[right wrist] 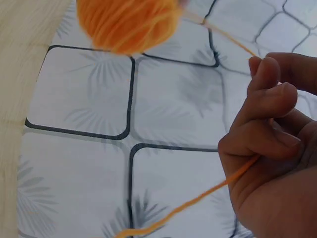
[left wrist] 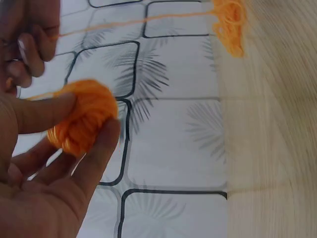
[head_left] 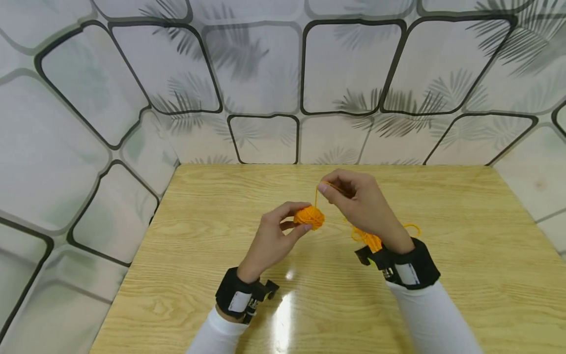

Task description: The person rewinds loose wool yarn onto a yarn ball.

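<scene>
An orange ball of yarn [head_left: 309, 218] is held above the table between the thumb and fingers of my left hand [head_left: 273, 239]. In the left wrist view the wound ball [left wrist: 85, 119] shows its strands, with the thumb on one side and fingertips on the other. My right hand [head_left: 359, 200], a little higher and to the right, pinches the yarn strand [head_left: 316, 195] that rises from the ball. The right wrist view shows the strand running through the curled fingers of the right hand [right wrist: 272, 119] and out below as a trailing length of yarn [right wrist: 193, 202].
A loose heap of orange yarn [head_left: 368, 238] lies on the wooden table [head_left: 212, 196], partly hidden by the right wrist. One loop [head_left: 413, 227] sticks out to its right. Behind the table stands a wall covering [head_left: 265, 69] with a stone and leaf pattern. Both wrists wear black straps.
</scene>
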`<move>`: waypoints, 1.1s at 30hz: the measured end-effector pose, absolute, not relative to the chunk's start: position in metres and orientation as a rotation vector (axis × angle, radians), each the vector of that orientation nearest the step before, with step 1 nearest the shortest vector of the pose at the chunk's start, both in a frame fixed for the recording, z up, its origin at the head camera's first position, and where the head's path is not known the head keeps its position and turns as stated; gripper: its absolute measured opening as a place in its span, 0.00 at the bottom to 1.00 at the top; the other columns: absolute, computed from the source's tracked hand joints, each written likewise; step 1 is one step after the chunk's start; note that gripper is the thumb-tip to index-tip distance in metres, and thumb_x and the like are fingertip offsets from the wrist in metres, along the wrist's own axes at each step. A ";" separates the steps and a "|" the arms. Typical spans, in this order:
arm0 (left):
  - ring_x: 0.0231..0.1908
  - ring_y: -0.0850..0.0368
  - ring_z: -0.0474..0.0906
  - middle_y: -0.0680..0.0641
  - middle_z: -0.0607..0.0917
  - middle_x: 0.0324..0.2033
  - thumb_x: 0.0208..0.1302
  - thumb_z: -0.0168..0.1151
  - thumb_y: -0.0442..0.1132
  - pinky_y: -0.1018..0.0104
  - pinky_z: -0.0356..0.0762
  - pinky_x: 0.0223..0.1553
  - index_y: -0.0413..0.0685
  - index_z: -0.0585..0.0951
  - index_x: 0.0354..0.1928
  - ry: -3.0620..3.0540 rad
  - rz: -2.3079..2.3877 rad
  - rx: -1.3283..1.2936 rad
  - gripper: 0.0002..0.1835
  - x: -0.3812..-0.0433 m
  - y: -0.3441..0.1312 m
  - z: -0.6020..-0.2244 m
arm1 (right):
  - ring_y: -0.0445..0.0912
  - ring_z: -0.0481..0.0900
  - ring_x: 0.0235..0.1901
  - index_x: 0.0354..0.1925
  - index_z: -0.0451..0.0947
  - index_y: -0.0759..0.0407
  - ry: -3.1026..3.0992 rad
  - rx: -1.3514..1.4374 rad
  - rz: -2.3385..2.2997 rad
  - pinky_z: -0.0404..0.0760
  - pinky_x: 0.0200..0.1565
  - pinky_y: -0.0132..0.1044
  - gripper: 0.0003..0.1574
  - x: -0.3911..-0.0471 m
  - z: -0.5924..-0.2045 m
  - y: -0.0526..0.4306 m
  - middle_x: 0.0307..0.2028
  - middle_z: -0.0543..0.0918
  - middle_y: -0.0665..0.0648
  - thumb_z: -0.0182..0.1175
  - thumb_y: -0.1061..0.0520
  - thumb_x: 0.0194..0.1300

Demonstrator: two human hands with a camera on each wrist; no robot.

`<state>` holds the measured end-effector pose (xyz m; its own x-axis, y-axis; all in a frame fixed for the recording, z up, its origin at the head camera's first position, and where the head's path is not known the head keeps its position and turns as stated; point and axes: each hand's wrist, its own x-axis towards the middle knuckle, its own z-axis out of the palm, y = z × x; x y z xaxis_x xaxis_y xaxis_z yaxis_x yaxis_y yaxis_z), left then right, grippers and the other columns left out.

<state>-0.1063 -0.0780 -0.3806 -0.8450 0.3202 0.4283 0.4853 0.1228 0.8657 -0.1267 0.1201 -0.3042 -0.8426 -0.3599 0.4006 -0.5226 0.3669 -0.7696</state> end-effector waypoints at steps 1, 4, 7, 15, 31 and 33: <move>0.48 0.57 0.74 0.51 0.78 0.49 0.58 0.61 0.37 0.63 0.76 0.43 0.51 0.75 0.54 -2.221 -1.900 -0.846 0.20 -0.105 -0.078 -0.379 | 0.46 0.60 0.14 0.37 0.77 0.52 -2.455 0.780 1.519 0.61 0.17 0.38 0.09 -0.132 -0.305 0.121 0.22 0.72 0.56 0.52 0.50 0.67; 0.48 0.52 0.74 0.47 0.77 0.49 0.57 0.61 0.33 0.57 0.76 0.44 0.46 0.75 0.54 -2.110 -2.108 -0.920 0.20 -0.102 -0.078 -0.373 | 0.48 0.60 0.16 0.37 0.77 0.58 -2.424 0.693 1.697 0.61 0.18 0.39 0.13 -0.147 -0.314 0.123 0.23 0.72 0.60 0.52 0.50 0.66; 0.47 0.48 0.74 0.43 0.76 0.48 0.56 0.60 0.29 0.52 0.75 0.44 0.40 0.73 0.53 -1.983 -2.232 -0.966 0.20 -0.099 -0.078 -0.368 | 0.50 0.58 0.17 0.39 0.77 0.61 -2.402 0.597 1.889 0.59 0.18 0.38 0.19 -0.153 -0.332 0.121 0.23 0.70 0.64 0.52 0.46 0.66; 0.51 0.41 0.72 0.37 0.71 0.54 0.56 0.61 0.29 0.48 0.70 0.50 0.35 0.69 0.51 -1.700 -2.349 -0.776 0.20 -0.099 -0.077 -0.359 | 0.50 0.65 0.22 0.39 0.77 0.57 -2.503 0.540 2.025 0.68 0.24 0.37 0.21 -0.137 -0.374 0.106 0.28 0.75 0.61 0.49 0.42 0.67; 0.46 0.49 0.73 0.40 0.72 0.49 0.63 0.54 0.31 0.58 0.75 0.46 0.39 0.69 0.58 -2.002 -1.767 -0.537 0.20 -0.096 -0.076 -0.344 | 0.40 0.63 0.15 0.35 0.76 0.41 -2.589 0.828 1.528 0.64 0.17 0.34 0.09 -0.086 -0.362 0.094 0.20 0.70 0.46 0.50 0.46 0.68; 0.45 0.48 0.74 0.39 0.70 0.49 0.63 0.54 0.31 0.59 0.76 0.43 0.37 0.71 0.56 -2.022 -1.771 -0.571 0.19 -0.095 -0.077 -0.343 | 0.40 0.62 0.15 0.35 0.76 0.40 -2.566 0.859 1.483 0.64 0.18 0.33 0.07 -0.084 -0.354 0.096 0.20 0.69 0.44 0.51 0.47 0.67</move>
<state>-0.0948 -0.0765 -0.3431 -0.8406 0.0469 0.5396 0.5411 0.1182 0.8326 -0.0840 0.0959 -0.3538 -0.8436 -0.4357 0.3138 -0.4895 0.3839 -0.7830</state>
